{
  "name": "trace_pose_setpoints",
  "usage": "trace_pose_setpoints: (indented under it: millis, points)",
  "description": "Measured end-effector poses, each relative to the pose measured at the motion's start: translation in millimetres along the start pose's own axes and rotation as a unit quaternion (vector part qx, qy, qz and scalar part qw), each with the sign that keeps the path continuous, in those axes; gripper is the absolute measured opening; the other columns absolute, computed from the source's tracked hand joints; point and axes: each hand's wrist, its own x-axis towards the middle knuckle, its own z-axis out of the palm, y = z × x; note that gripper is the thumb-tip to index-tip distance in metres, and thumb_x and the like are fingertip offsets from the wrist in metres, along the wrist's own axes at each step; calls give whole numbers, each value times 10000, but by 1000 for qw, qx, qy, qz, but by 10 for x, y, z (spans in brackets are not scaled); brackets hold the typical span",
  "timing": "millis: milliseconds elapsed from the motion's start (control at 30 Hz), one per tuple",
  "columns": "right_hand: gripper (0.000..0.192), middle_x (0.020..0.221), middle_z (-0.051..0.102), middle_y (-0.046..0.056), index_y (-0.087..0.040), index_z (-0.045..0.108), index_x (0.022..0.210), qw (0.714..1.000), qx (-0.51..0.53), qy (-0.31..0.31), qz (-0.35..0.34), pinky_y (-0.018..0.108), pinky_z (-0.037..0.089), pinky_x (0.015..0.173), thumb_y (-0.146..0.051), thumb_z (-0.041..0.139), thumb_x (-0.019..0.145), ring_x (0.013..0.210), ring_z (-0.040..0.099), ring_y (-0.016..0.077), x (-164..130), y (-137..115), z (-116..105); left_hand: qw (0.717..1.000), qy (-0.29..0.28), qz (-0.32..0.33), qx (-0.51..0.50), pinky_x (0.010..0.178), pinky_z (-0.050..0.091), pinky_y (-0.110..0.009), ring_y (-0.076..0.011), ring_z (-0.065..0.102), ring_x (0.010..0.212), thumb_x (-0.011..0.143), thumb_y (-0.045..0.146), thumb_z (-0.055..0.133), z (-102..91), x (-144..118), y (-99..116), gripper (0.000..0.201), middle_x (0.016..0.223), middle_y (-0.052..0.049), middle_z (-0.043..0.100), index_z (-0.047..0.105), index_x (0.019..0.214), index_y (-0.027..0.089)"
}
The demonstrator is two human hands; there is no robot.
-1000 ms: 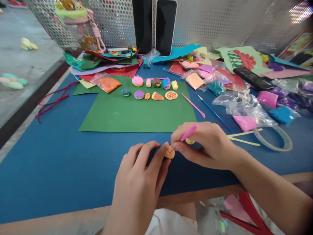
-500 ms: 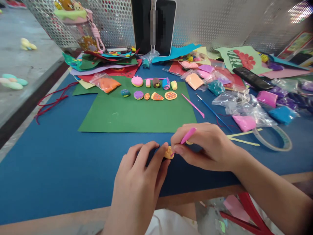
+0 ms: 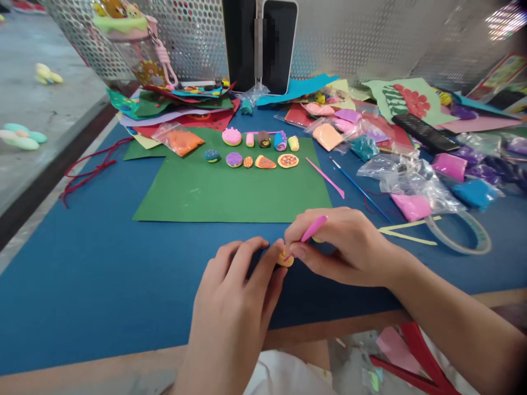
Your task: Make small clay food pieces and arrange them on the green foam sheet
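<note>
Between the thumb and forefinger of my left hand (image 3: 239, 296) is a small yellow-orange clay piece (image 3: 286, 260), partly hidden by the fingers. My right hand (image 3: 346, 247) grips a pink modelling tool (image 3: 314, 227), its thin tip touching the clay piece. Behind my right fingers a bit of something yellow (image 3: 318, 240) peeks out. Beyond my hands lies a green paper sheet (image 3: 230, 203) with two rows of small clay foods on it, among them a pizza (image 3: 288, 160), a pizza slice (image 3: 265, 162) and a purple-topped round (image 3: 234, 159).
Right of the sheet lie another pink tool (image 3: 325, 178) and a blue paintbrush (image 3: 360, 188). Bagged clay (image 3: 411, 207), yellow paper strips (image 3: 409, 236) and a tape roll (image 3: 486, 236) crowd the right side. Red string (image 3: 88, 170) is at left; a phone (image 3: 279, 49) stands at the back.
The tool and my right hand have shifted slightly left, with the tip moved across the clay piece. My left hand keeps its grip almost unmoved.
</note>
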Motion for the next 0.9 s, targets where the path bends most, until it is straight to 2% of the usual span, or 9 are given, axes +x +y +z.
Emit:
trace_pose_setpoints:
  millis: [400,900]
  points:
    - [118,728,613,13,-190,452,790,1000,11,4,-26,204,428,599,-180,469,906,666,575,100,-4,-10,2,1000,1,-1,0,731,469,-357,-219,528,911,866,187,548,-4,10,-4,213,1061,-50,633,616,1067,206]
    - [119,742,613,21,-177,485,797,1000,20,-1,-14,196,426,611,-187,461,914,668,559,93,7,-5,7,1000,0,-5,0,724,468,-354,-216,525,906,862,186,553,-13,-8,6,202,1052,-45,634,626,1050,210]
